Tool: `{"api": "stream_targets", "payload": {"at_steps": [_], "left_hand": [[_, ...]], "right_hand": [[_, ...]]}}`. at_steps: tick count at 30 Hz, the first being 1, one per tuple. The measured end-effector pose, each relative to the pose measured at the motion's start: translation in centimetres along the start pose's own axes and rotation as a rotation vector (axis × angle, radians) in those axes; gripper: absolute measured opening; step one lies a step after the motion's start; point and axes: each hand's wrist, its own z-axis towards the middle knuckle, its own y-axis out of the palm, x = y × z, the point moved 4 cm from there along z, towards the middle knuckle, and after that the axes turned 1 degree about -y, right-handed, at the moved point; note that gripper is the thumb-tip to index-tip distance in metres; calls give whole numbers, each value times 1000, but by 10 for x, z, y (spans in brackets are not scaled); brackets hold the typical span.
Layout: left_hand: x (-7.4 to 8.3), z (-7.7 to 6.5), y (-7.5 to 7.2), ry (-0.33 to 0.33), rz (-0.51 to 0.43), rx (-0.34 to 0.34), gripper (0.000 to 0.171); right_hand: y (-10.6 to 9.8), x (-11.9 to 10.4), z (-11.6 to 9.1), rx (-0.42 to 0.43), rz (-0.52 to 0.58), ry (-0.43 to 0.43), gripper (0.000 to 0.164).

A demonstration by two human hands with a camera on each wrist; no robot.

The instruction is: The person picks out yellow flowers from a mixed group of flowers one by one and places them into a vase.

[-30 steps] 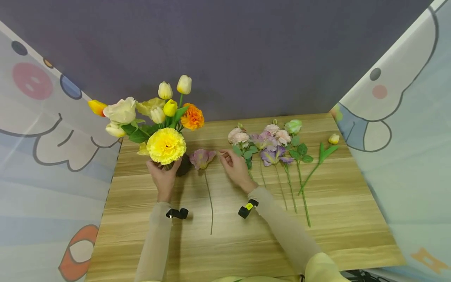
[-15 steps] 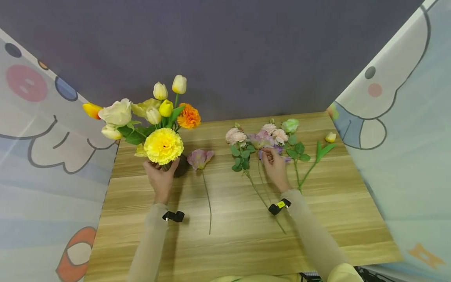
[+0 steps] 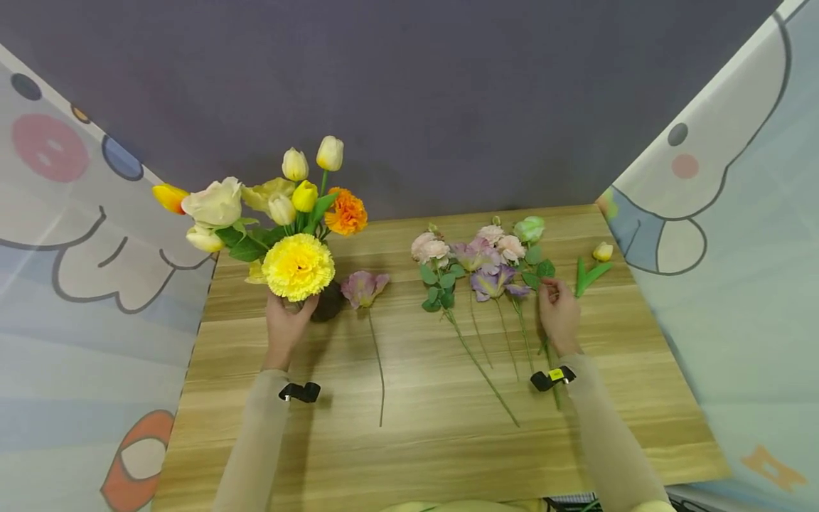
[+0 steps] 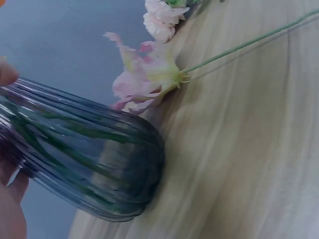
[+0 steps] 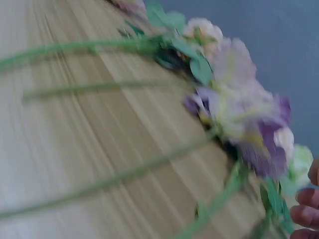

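A ribbed clear glass vase [image 4: 114,159] holds yellow, cream and orange artificial flowers, among them a big yellow carnation [image 3: 298,267]. My left hand [image 3: 286,331] grips this vase near its top, just under the carnation. To its right a mauve flower [image 3: 365,288] lies by itself on the wooden table. Over at the right, my right hand [image 3: 559,315] hovers over the stems of a green rose [image 3: 529,229] and a cream tulip [image 3: 603,251], fingers loosely bent. The right wrist view shows only its fingertips [image 5: 305,211], close to the rose leaves; nothing is visibly held.
Pink roses [image 3: 430,249] and purple flowers [image 3: 491,282] lie in a row between the hands, stems toward the front edge. A dark grey panel [image 3: 409,107] closes off the table's back. Printed cloth walls flank both sides.
My right hand has travelled right, from beside the mauve flower, over the purple flowers, to the rose and tulip stems. The pink rose stem lies uncovered. My left hand stays on the vase.
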Motion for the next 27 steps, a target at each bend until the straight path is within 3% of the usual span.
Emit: {"api": "stream_targets", "payload": {"at_steps": [9,16,24,27], "left_hand": [[5,4,-5,-76,60,-67,63],[3,2,-4,-111,53,-17,62],[-32,6,1,-118,74,88,74],[-36,4,2,-117,83,104,75]], "right_hand": [[-30,39,-4,37,-86,165,31],[-39,49,-4,24,-159,277,41],[-44,51,3,-120,-129,350,46],[-45,52,6,-144,-124,347,43]]}}
